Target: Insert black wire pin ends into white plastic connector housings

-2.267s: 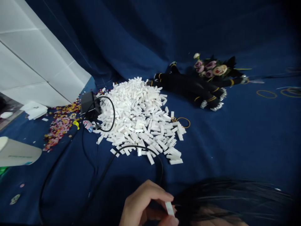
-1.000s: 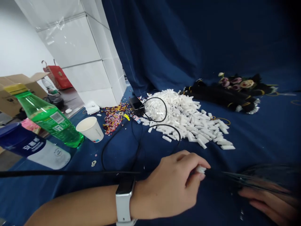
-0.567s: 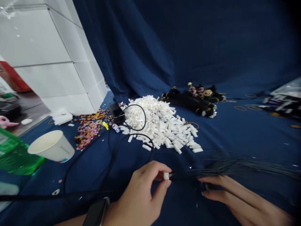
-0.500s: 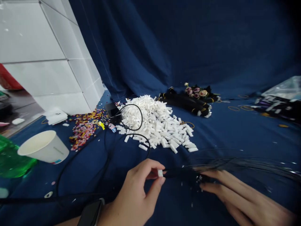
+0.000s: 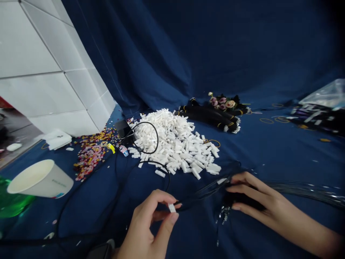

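My left hand [image 5: 151, 225] pinches a small white rectangular plastic piece [image 5: 171, 208] between thumb and forefinger. Thin black cords [image 5: 199, 196] stretch from beside that piece toward my right hand [image 5: 256, 198]. The right fingers curve round a bundle of black cords [image 5: 237, 198], whose shiny metal-looking tips [image 5: 223, 213] poke out below the thumb. Another white piece [image 5: 221, 181] lies by the cords near the right fingertips. Beyond both hands rises a big heap of similar white pieces [image 5: 175, 144] on the blue cloth [image 5: 269, 154].
Bundles of black cords [image 5: 210, 117] and artificial flowers [image 5: 223, 102] lie behind the heap. On the left stand a paper cup [image 5: 40, 180], a green bottle [image 5: 13, 201] and scattered confetti [image 5: 90, 154]. A black cable [image 5: 60, 208] loops across the cloth. A plastic bag [image 5: 326, 95] is far right.
My right hand has risen slightly and its fingers are more spread round the cords. My left hand, still pinching the white piece, has shifted left and a little down. The view has moved slightly.
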The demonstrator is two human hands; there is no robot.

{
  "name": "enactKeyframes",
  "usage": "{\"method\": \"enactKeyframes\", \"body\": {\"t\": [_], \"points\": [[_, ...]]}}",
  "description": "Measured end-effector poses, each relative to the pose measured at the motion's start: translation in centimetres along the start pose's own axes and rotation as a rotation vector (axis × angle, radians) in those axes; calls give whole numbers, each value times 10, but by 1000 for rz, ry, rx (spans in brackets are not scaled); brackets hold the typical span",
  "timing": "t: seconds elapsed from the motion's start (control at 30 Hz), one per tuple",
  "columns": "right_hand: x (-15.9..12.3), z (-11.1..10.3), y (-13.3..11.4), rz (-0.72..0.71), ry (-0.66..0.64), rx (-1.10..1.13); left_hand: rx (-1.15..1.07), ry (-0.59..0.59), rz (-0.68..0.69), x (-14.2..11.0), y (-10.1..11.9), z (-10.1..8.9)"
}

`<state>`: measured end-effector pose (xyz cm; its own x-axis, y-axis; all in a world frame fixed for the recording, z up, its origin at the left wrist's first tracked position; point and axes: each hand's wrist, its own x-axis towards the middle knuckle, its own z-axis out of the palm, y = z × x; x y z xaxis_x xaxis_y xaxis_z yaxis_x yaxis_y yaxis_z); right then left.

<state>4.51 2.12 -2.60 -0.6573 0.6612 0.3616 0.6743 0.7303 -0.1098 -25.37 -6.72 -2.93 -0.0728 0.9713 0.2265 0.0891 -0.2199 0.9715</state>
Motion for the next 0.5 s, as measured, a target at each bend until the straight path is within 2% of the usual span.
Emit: {"method": "enactKeyframes", "body": {"t": [0.17,0.37,0.43,0.5], "points": [[4,-1,1,-53,16,6,13,7,-65,-1,0,-3],[12,2,-2,-95,34,-36,3,7,-73,-1,-2,-4],[8,2,-6,-111,67,-37,-17,18,-73,1,-3,-4],[-2,1,-12,-56,150,-20,-30,34,-65,3,-6,-3]]}}
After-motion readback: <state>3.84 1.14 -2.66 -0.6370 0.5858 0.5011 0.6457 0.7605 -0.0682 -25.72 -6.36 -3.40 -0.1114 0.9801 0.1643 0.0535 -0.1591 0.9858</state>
